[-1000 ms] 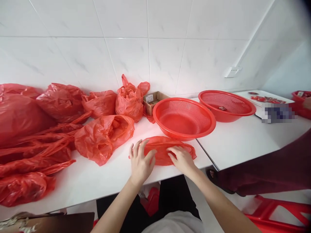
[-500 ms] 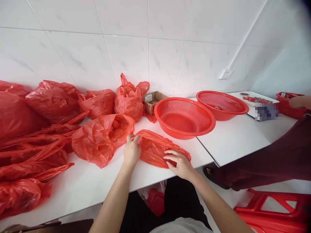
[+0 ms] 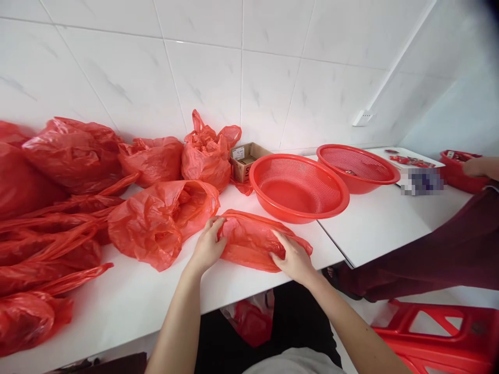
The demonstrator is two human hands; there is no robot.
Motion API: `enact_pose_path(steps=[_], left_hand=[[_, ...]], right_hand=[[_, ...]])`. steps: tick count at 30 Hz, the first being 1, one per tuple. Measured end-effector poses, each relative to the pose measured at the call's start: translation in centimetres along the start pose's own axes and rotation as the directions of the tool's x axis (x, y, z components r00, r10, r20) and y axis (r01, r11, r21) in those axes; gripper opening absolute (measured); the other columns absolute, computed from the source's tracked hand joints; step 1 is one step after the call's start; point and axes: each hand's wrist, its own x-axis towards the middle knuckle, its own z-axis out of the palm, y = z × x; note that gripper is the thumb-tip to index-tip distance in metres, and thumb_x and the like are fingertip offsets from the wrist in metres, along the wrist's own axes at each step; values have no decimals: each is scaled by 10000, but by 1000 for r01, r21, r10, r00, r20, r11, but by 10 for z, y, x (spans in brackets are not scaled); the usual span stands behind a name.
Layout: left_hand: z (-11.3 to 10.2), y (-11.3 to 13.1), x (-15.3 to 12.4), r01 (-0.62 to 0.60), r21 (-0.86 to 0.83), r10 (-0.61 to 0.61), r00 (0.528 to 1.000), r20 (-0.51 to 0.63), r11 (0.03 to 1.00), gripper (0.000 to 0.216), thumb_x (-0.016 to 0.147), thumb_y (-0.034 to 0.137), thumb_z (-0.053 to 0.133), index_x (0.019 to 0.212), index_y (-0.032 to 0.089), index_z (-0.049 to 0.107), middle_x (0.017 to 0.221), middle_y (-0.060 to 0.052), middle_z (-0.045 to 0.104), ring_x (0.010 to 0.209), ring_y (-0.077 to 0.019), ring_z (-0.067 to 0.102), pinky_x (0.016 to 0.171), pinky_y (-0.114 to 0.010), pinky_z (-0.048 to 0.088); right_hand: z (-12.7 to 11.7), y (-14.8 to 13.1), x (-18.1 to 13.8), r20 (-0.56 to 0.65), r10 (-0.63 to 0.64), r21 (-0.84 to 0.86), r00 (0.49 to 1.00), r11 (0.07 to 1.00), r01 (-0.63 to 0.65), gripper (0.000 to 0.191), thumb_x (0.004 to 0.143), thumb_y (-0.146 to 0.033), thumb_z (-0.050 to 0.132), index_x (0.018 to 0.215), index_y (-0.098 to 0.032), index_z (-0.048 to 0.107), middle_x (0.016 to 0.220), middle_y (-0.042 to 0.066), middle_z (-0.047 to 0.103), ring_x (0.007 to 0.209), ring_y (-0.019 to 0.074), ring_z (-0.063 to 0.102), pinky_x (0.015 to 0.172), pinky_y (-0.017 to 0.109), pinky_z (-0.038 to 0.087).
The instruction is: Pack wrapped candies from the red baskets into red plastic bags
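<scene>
Two hands of ours are on one flattened red plastic bag (image 3: 253, 241) at the lower centre of the frame, near the front edge of the white table (image 3: 156, 296). Our left hand (image 3: 208, 244) pinches the bag's left end between thumb and curled fingers, while our right hand (image 3: 293, 257) lies palm down, fingers spread, pressing its right part flat. We judge the step in hand to be smoothing and folding this bag; a further fold would call for the right hand to pin the slippery film while the left carries its end over. Just to the left lies an open crumpled bag (image 3: 163, 221). Behind are a red colander (image 3: 299, 188), a second colander (image 3: 357, 167), a small cardboard box (image 3: 246, 158) and a knotted bag (image 3: 206, 153) by the tiled wall. At far right another person's hand (image 3: 477, 166) touches a red basket (image 3: 460, 174).
</scene>
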Motion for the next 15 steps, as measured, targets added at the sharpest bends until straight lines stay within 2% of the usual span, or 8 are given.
enact_pose_path(steps=[3, 5, 9, 10, 12, 13, 15], left_hand=[[0, -5, -2, 48, -32, -48, 999, 5, 998, 641, 713, 118, 492, 1352, 175, 515, 1380, -146, 539, 1238, -271, 560, 1033, -429, 449], [-2, -6, -6, 62, -50, -60, 998, 34, 997, 630, 705, 128, 505, 1333, 171, 542, 1339, -145, 589, 1201, -278, 596, 1004, -430, 479], [-6, -2, -18, 132, -114, -121, 988, 98, 985, 549, 721, 181, 495, 1256, 150, 615, 1301, -139, 631, 1210, -292, 594, 1054, -474, 438], [-6, -1, -23, 161, -137, -146, 983, 111, 977, 555, 723, 194, 494, 1263, 151, 614, 1325, -135, 617, 1241, -292, 570, 1084, -484, 405], [-5, -1, -31, 212, -173, -195, 974, 114, 962, 569, 727, 223, 499, 1284, 165, 604, 1371, -118, 586, 1304, -290, 513, 1130, -494, 341], [-4, -2, -36, 229, -182, -214, 972, 99, 956, 567, 726, 243, 510, 1279, 173, 609, 1380, -113, 580, 1325, -295, 491, 1143, -497, 320], [0, -5, -44, 260, -196, -255, 966, 50, 945, 541, 716, 291, 541, 1236, 180, 638, 1379, -115, 581, 1345, -316, 466, 1149, -506, 307]], right_hand=[[-28, -10, 9, 266, -59, 107, 962, 994, 31, 759, 776, -204, 645, 1487, -288, 394, 1469, 54, 483, 1344, 268, 462, 1114, 462, 404], [-57, -23, 8, 372, -92, 168, 924, 985, 31, 717, 778, -205, 655, 1454, -327, 446, 1492, 23, 455, 1373, 265, 424, 1135, 460, 370], [-134, -39, 1, 521, -183, 335, 833, 942, -2, 508, 860, -332, 647, 1360, -341, 561, 1369, 29, 588, 1258, 256, 553, 1063, 438, 450], [-156, -35, 5, 521, -193, 365, 832, 931, -13, 449, 877, -364, 633, 1323, -324, 597, 1309, 36, 633, 1199, 246, 598, 1023, 420, 485], [-198, -9, 26, 405, -119, 343, 907, 939, -30, 371, 912, -418, 582, 1251, -285, 649, 1222, 53, 681, 1119, 231, 643, 956, 392, 524], [-217, 12, 41, 295, -51, 285, 954, 958, -37, 382, 923, -442, 556, 1256, -273, 640, 1202, 63, 689, 1091, 227, 655, 925, 382, 535], [-248, 64, 76, 23, 36, 48, 999, 998, -37, 377, 918, -472, 544, 1202, -256, 662, 1251, 73, 658, 1122, 230, 629, 950, 373, 504]])
